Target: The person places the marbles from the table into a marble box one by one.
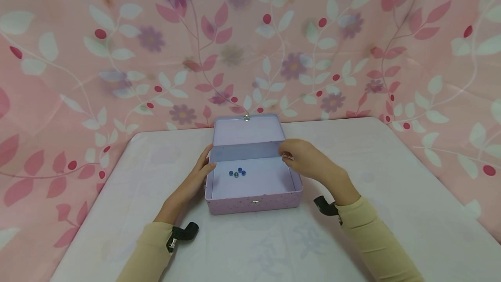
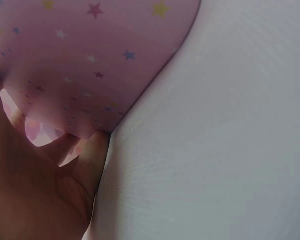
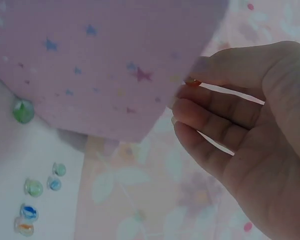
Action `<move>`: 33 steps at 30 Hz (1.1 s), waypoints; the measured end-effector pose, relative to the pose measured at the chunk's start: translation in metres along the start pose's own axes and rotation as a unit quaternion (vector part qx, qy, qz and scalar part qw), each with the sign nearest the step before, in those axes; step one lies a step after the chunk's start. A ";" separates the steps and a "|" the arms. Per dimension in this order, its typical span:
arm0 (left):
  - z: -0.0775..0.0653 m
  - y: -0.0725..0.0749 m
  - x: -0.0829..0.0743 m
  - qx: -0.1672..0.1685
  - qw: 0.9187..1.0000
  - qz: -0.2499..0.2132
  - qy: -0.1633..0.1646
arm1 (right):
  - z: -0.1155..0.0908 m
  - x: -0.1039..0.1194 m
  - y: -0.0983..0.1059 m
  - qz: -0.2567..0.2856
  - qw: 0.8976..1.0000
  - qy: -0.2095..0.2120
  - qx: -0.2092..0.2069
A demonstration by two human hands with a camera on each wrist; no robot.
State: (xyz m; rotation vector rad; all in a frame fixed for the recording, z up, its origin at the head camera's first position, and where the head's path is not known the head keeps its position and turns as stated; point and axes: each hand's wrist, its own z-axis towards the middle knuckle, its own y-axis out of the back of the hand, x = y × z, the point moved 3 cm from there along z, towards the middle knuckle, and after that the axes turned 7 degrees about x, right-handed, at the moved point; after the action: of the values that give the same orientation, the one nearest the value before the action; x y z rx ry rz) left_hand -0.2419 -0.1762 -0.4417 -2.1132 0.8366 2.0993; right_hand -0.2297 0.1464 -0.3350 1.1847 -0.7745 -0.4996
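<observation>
A lilac tin box (image 1: pixel 231 207) printed with small stars lies on the table with its hinged lid (image 1: pixel 248 130) raised at the back. My left hand (image 1: pixel 192 181) holds the box by its left wall, thumb at the rim; the left wrist view shows the fingers against the starry side. Over the right rear corner, my right hand (image 1: pixel 307 160) pinches a small orange-red marble (image 3: pixel 193 82), mostly hidden by the fingertips. Inside the box several blue and greenish marbles (image 1: pixel 240 170) lie grouped left of the middle.
In the right wrist view, more marbles, among them a green one (image 3: pixel 23 111) and a blue-swirled one (image 3: pixel 29 212), lie on white beside the starry wall. A white cloth covers the table (image 1: pixel 254 247); a pink floral curtain (image 1: pixel 250 47) hangs behind it.
</observation>
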 end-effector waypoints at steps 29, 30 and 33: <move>-0.001 0.000 -0.001 -0.005 1.000 0.001 0.009 | 0.026 0.025 -0.071 0.013 0.987 0.017 0.157; -0.001 0.000 -0.001 -0.005 1.000 0.001 0.010 | 0.026 0.025 -0.072 0.010 0.987 0.017 0.158; -0.002 0.000 -0.002 -0.005 1.000 0.002 0.012 | 0.027 0.025 -0.073 0.005 0.987 0.010 0.163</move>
State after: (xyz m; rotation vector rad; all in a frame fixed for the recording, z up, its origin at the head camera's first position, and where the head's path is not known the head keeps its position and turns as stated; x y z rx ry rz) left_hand -0.2400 -0.1767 -0.4400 -2.1487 0.8348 2.0886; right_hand -0.2310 0.0886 -0.3933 1.4844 -0.8663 -0.3592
